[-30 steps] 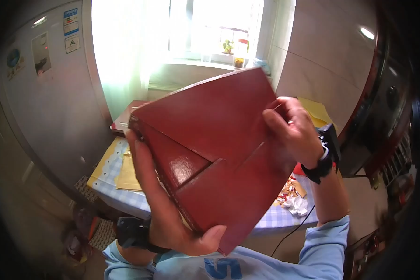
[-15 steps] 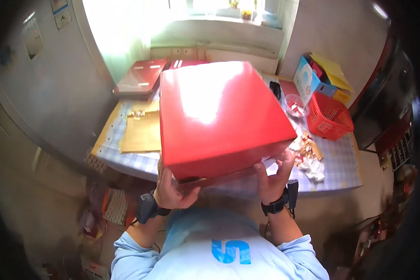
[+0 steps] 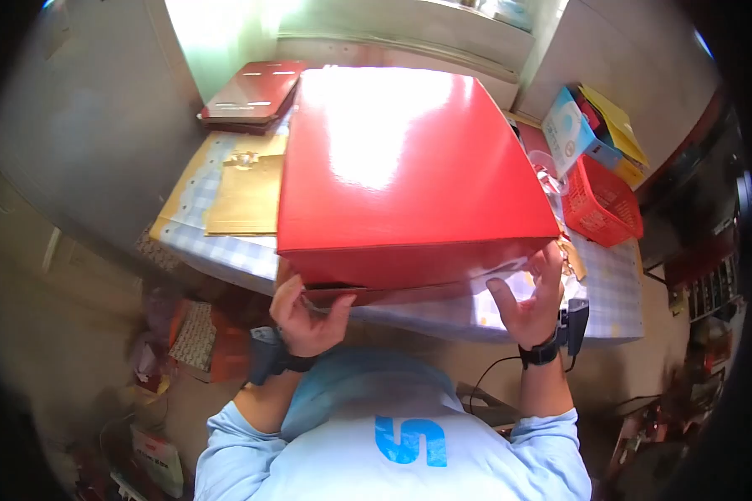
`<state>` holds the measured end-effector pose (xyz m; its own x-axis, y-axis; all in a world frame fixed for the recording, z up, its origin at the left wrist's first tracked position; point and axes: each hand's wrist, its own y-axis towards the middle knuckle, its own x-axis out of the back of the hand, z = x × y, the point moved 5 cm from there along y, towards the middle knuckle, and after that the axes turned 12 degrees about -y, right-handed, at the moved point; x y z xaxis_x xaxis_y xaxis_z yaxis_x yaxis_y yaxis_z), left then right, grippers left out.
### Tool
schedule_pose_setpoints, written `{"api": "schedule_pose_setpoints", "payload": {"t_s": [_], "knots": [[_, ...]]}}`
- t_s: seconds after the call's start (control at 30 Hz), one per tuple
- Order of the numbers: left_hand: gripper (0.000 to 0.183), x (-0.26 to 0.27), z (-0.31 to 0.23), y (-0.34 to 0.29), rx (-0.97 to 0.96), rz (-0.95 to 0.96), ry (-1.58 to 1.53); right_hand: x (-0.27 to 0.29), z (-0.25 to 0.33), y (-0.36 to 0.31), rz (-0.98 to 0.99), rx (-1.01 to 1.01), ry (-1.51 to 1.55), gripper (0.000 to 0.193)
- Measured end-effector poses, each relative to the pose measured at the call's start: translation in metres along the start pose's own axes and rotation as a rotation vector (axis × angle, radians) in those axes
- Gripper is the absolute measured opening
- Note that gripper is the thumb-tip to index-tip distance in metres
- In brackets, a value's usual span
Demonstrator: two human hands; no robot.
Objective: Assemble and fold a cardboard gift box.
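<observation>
A big glossy red cardboard box [image 3: 409, 196] fills the middle of the view, above a table covered with a checked cloth. My left hand [image 3: 312, 319] grips its near left corner, thumb and fingers around a loose flap [image 3: 334, 294] along the lower edge. At the near right corner, my right hand [image 3: 530, 299] supports the box with its fingers at the edge and its thumb apart. Strong glare whitens part of the top. The underside and some fingertips are hidden. Each wrist wears a black strapped device.
On the left of the checked tablecloth [image 3: 184, 200] lies a flat gold board [image 3: 246, 196] with small scraps, and behind it a dark red case [image 3: 255, 92]. To the right are a clear tub [image 3: 547, 171], a red plastic basket [image 3: 593, 209] and a blue-and-yellow box [image 3: 572, 129].
The box looks larger and closer, its near edge tilted slightly differently. My right hand has shifted right and my left hand a little up. The view has tipped downward, and the crumpled white paper is hidden.
</observation>
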<state>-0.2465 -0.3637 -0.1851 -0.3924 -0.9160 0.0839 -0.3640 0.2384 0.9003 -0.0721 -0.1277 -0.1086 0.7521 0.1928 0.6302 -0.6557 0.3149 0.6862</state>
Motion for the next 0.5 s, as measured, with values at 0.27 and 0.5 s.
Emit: {"api": "schedule_pose_setpoints", "payload": {"t_s": [0.27,0.5], "knots": [[0.058,0.007,-0.002,0.009,0.036,-0.072,-0.03,0.005,-0.011,0.019,-0.004,0.005,0.312,0.076],[0.052,0.014,0.0,0.021,0.05,0.001,-0.072,0.029,0.004,0.047,0.153,0.194,0.023,0.093]]}}
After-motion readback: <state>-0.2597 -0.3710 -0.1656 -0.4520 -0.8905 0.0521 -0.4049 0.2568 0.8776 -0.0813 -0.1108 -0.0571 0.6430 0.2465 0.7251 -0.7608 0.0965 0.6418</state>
